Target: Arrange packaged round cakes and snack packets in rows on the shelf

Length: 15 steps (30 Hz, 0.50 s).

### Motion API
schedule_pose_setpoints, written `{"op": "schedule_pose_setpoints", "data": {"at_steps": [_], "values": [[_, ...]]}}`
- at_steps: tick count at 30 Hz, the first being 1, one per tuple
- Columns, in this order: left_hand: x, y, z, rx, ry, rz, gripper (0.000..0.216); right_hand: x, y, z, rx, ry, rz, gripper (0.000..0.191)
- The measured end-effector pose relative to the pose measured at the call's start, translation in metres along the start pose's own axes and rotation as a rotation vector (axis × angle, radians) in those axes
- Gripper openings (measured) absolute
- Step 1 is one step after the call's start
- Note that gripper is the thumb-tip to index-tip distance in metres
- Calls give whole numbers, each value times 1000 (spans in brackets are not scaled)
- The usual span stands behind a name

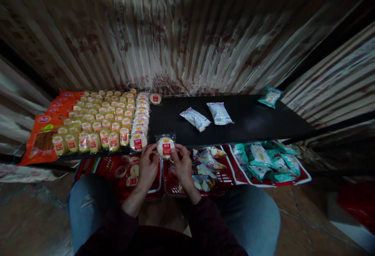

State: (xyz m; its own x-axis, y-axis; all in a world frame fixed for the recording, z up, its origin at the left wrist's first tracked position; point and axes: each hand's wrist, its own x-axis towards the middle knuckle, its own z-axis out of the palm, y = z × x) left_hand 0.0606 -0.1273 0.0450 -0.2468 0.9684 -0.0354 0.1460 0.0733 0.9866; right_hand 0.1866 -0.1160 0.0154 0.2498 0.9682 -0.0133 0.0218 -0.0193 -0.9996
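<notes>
A round white rice cracker [165,147] in a clear wrapper with a red label is held up at the shelf's front edge. My right hand [183,165] pinches its right side, thumb on the front. My left hand [148,167] is closed at the wrapper's left edge, fingers curled. Just left of it, a column of matching wrapped crackers [140,124] runs from the front of the black shelf [249,125] to the back. One more cracker [155,99] lies apart at the back, right of that column.
Rows of small yellow wrapped cakes [99,117] and orange packets [43,131] cover the shelf's left. Two white packets [219,113] and a green packet [270,97] lie rightward. Below stand red baskets [160,187] of snacks. A striped curtain [175,33] hangs behind.
</notes>
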Motion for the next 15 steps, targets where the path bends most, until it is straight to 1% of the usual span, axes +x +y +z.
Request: {"op": "schedule_pose_setpoints", "data": {"at_steps": [4, 9, 12, 15], "values": [[8, 6, 2, 12, -41, 30, 34, 11, -7, 2, 32, 12, -2, 33], [21, 9, 7, 243, 11, 141, 33, 26, -14, 5, -12, -1, -26, 31], [30, 11, 12, 317, -20, 152, 36, 38, -15, 7, -64, -13, -40, 31], [39, 12, 18, 312, -41, 128, 38, 49, -14, 10, -108, -26, -43, 31]]}}
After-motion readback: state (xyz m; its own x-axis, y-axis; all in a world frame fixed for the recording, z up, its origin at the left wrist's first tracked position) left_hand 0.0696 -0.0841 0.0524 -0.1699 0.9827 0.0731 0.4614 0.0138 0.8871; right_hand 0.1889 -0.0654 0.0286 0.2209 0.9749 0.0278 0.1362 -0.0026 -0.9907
